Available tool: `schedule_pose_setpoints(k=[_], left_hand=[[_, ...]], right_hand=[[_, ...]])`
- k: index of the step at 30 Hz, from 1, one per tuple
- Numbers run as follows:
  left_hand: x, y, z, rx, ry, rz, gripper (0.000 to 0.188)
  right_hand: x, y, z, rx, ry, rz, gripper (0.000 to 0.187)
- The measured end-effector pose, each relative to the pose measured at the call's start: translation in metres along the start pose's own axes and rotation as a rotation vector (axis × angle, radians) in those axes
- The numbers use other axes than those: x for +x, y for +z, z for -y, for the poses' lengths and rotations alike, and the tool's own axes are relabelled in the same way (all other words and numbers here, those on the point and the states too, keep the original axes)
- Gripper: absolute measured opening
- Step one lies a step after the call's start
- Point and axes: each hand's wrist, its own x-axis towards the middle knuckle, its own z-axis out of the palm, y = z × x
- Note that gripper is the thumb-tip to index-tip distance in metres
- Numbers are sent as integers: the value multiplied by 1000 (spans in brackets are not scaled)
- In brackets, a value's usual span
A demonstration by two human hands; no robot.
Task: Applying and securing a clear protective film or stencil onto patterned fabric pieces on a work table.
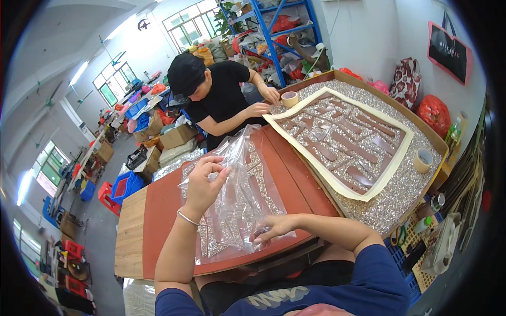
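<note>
A clear plastic film [237, 174] hangs crumpled over the red table top. My left hand [204, 181], raised with thumb and fingers pinched, grips the film's upper part. Lower and to the right, my right hand [275, 227] has its fingers closed on a bunched lower part of the same film. Under and beside the film lies a flat sheet with glittery, silvery cut shapes [213, 239], partly covered by the plastic. It rests on the red table [161, 221], its upper part blurred by the film.
A shallow wooden tray [441, 152] of silvery glitter holds a masking-taped frame [399, 158] with brown cutouts, plus tape rolls [290, 98] [422, 160]. A person in black [224, 89] works at its far-left corner. Blue shelving [269, 39] and a blue crate [126, 187] stand around.
</note>
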Motion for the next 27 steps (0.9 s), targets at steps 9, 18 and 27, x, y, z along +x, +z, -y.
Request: schedule_pose_setpoints(k=[9,18,27], left_hand=[[5,-5,15,40,30,-16,14],[-3,-24,19,84,-33,-60,14],[-24,-39,10,-61,-62,-217,10]], right_hand=[[2,-9,-7,24,-82,-56,44],[-6,-5,11,32,-76,-130,38],[-1,4,11,158,-170,-236,30]])
